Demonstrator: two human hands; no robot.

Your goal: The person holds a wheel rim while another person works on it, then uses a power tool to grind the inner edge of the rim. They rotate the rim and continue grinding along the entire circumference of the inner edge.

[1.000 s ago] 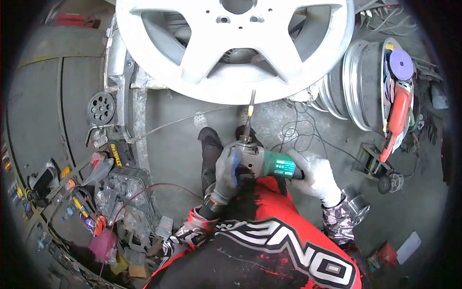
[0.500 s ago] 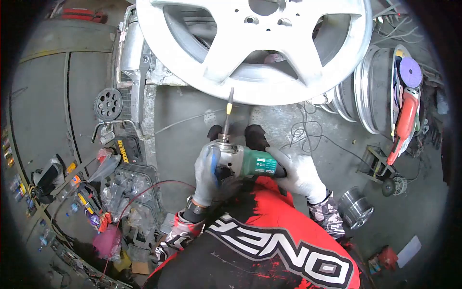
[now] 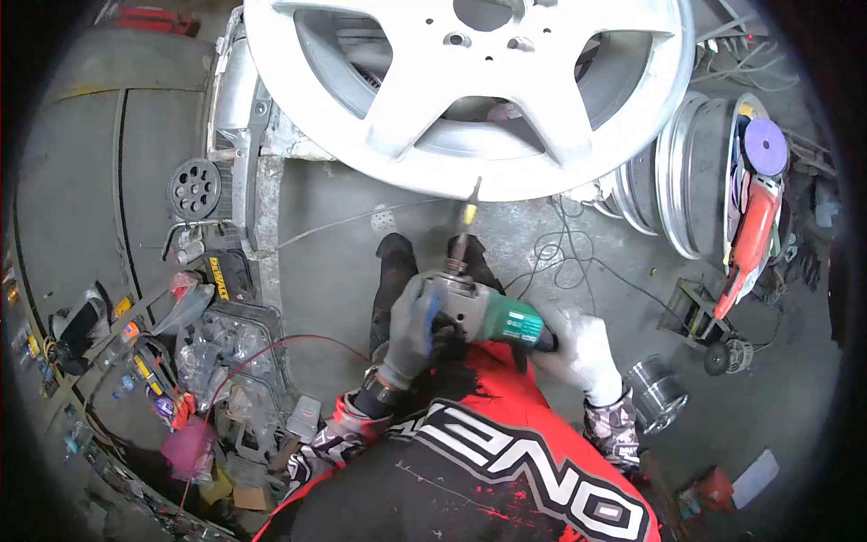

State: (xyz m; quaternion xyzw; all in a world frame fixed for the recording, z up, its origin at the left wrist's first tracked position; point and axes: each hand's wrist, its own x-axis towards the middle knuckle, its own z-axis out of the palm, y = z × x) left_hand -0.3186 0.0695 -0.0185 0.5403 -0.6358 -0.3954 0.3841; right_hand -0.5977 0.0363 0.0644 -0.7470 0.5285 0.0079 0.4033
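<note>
A green angle grinder (image 3: 510, 318) with a silver head lies across my lap, a long narrow shaft (image 3: 466, 221) pointing up from its head. My gloved left hand (image 3: 411, 330) is wrapped around the head end. Around the dark rear end of the body closes my gloved right hand (image 3: 578, 348), slightly blurred. The shaft's dark tip overlaps the lower rim of a large white spoked car wheel (image 3: 393, 122) in front of me.
On the right stand silver wheel rims (image 3: 677, 181), with a red polisher (image 3: 751, 239) and its purple pad (image 3: 766, 147) against them. A black cable (image 3: 560, 257) coils on the floor. Plastic bags (image 3: 203, 357) and a red hose (image 3: 298, 337) lie left.
The grinder and both hands have shifted right and slightly down, and its shaft leans further right. The surrounding scene has moved slightly left in view. Both hands keep their hold.
</note>
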